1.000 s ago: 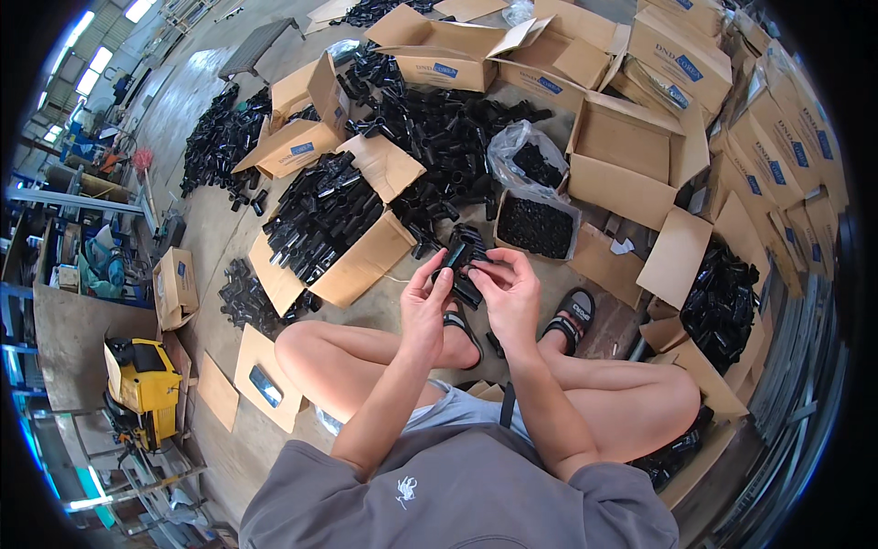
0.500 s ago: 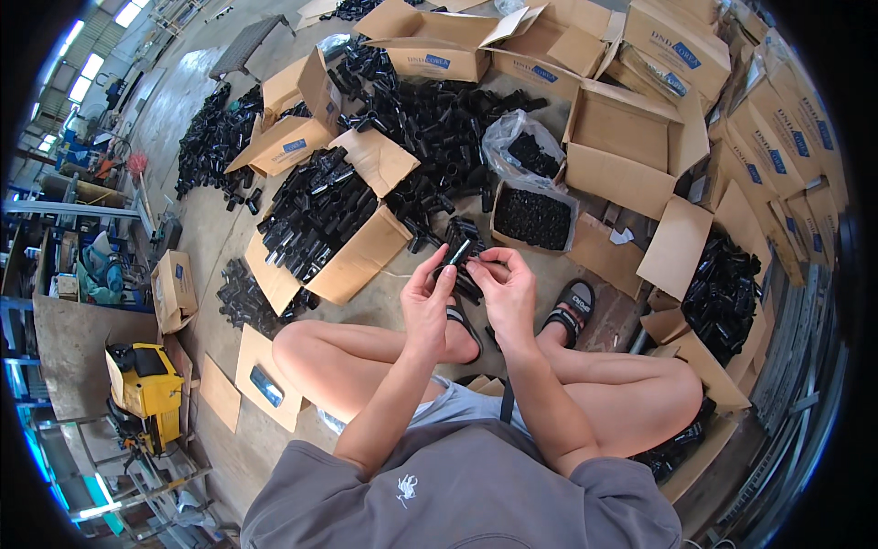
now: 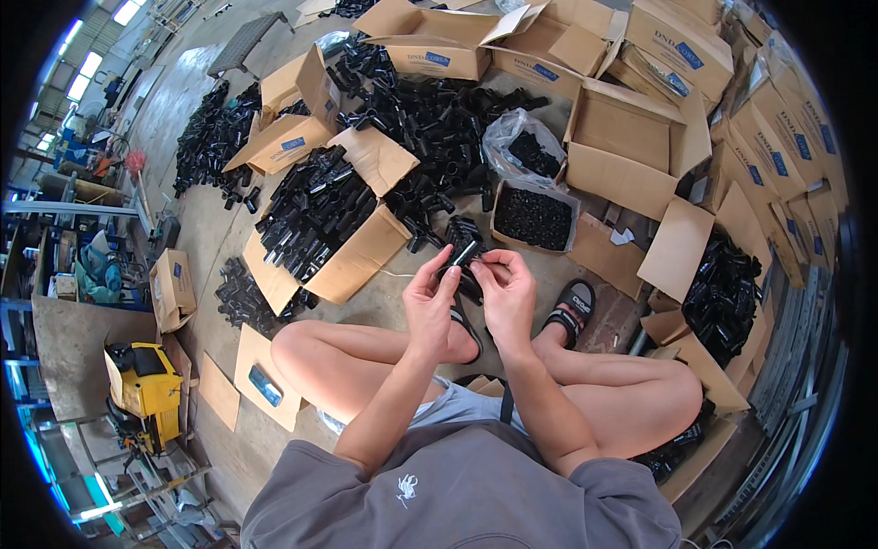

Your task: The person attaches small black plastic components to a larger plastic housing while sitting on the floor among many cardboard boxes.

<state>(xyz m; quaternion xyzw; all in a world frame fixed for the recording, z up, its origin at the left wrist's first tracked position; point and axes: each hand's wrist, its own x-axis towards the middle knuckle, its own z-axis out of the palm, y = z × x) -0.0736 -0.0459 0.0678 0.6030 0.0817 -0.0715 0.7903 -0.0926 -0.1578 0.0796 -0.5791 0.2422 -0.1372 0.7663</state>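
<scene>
My left hand is closed on a short, shiny black plastic tube, held out in front of my crossed legs. My right hand is closed too, its thumb and fingers pinched at the tube's right end. Whether a small part sits between those right fingertips is too small to tell. Just beyond the tube, more black tubes lie on the floor. Past my right hand stands a small box filled with tiny black pieces. An open carton heaped with black tubes is beyond my left hand.
A clear plastic bag of black pieces stands behind the small box. Open cartons crowd the far right. Another carton with black parts sits beside my right knee. A yellow machine is at left.
My hands stay almost in place around the tube. The right fingertips have shifted slightly towards the left hand, and the tube has tilted a little.
</scene>
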